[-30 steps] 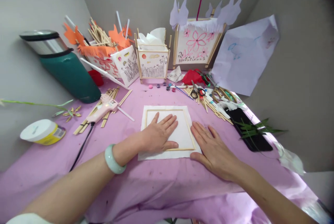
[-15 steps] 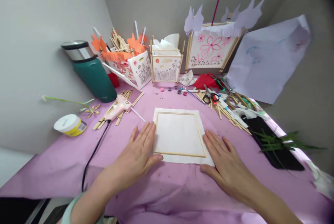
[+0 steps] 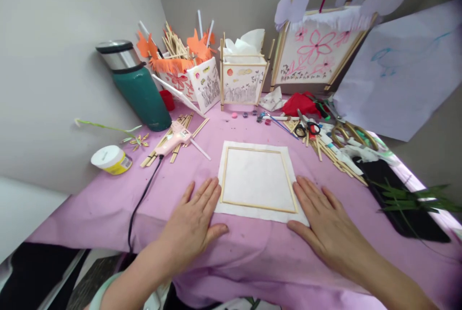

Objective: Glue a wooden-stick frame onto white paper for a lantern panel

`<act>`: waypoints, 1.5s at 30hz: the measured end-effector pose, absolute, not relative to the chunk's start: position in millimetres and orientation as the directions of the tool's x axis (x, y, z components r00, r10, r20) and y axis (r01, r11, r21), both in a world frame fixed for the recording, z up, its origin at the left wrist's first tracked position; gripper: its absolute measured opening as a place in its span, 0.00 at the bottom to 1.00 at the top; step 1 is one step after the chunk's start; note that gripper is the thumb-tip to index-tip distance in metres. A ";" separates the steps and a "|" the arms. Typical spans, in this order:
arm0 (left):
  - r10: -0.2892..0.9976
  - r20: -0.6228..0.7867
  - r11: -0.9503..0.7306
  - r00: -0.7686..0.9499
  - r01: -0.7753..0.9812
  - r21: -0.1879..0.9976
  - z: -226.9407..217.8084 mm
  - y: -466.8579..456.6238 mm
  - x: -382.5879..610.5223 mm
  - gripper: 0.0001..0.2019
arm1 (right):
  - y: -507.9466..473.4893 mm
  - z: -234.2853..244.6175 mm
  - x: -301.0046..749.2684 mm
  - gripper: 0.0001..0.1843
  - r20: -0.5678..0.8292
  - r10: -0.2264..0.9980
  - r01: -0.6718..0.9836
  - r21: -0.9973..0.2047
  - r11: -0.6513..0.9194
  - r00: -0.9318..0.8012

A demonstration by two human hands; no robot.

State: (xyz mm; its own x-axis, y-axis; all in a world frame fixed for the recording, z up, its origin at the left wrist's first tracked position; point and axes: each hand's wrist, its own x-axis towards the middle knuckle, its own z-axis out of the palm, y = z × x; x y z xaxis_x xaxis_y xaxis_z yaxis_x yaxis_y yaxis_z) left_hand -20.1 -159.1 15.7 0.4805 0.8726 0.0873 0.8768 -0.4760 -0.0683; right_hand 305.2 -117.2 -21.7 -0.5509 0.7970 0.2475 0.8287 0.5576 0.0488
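A square frame of thin wooden sticks (image 3: 260, 206) lies flat on a white sheet of paper or cloth (image 3: 258, 175) in front of me. The sheet's edge shows all round the frame. My left hand (image 3: 197, 213) rests palm down at the left edge, fingers out straight and thumb spread, fingertips touching the sheet's margin. At the right edge lies my right hand (image 3: 321, 218), also flat and open, its fingertips on the sheet beside the frame. Neither hand holds anything.
Left of the sheet a pink glue gun (image 3: 175, 137) lies on bundled sticks, near a white tub (image 3: 111, 159) and a teal bottle (image 3: 140, 93). Decorated paper lanterns (image 3: 242, 81) stand behind. Scissors (image 3: 306, 127), loose sticks and a black phone (image 3: 404, 204) are on the right.
The view has shifted, so the table's things sit further right and slightly higher. Both hands stay flat beside the sheet; the left fingertips are now a little lower along its left edge.
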 end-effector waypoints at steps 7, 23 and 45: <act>0.866 0.146 -0.486 0.479 0.874 0.013 19.5 -167.2 -25.4 0.34 | -126.1 1.0 309.3 0.41 0.265 0.773 0.801 -0.004 0.598 -0.576; 0.814 0.241 -0.515 0.529 0.848 -0.121 13.9 -187.9 -15.5 0.27 | -181.0 -2.0 265.7 0.43 0.295 0.564 0.609 0.083 0.789 -0.771; 0.965 0.148 -0.255 0.218 0.909 0.329 77.7 -60.2 -1.5 0.13 | -61.4 63.3 246.1 0.15 0.420 0.710 0.686 -0.237 0.687 -0.566</act>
State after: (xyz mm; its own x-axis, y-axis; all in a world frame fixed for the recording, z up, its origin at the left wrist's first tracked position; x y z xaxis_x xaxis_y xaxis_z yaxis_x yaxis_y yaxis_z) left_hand -1.5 -60.2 77.7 0.2176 0.9648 0.1477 0.9093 -0.2553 0.3285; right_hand 246.1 -61.4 63.3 -0.5657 0.7097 0.4199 0.6863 0.6875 -0.2373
